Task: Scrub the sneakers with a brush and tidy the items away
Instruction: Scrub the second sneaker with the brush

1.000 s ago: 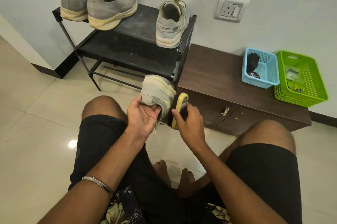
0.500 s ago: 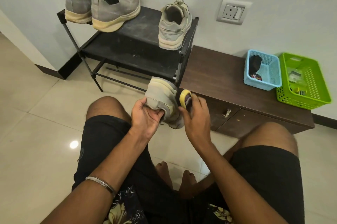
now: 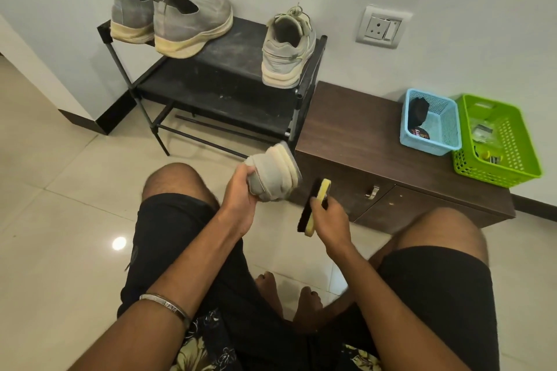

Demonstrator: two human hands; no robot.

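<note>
Left hand (image 3: 241, 189) grips sneaker (image 3: 272, 173); right hand (image 3: 331, 216) grips brush (image 3: 312, 207); no legible writing

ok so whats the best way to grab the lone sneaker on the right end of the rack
Grip the lace-up sneaker by its heel collar, coming from the front and above: the heel faces the person with the opening upward, and the black rack post stands close at its right.

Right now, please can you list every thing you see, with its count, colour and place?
sneaker in hand: 1, grey, held up, sole facing away
brush: 1, yellow with black bristles, apart from that sneaker
sneakers on rack: 3, grey, top shelf
rack: 1, black, by wall
cabinet: 1, brown, right of rack
baskets: 2, blue and green, on cabinet
socket: 1, white, wall
left hand: holds sneaker
right hand: holds brush
</note>
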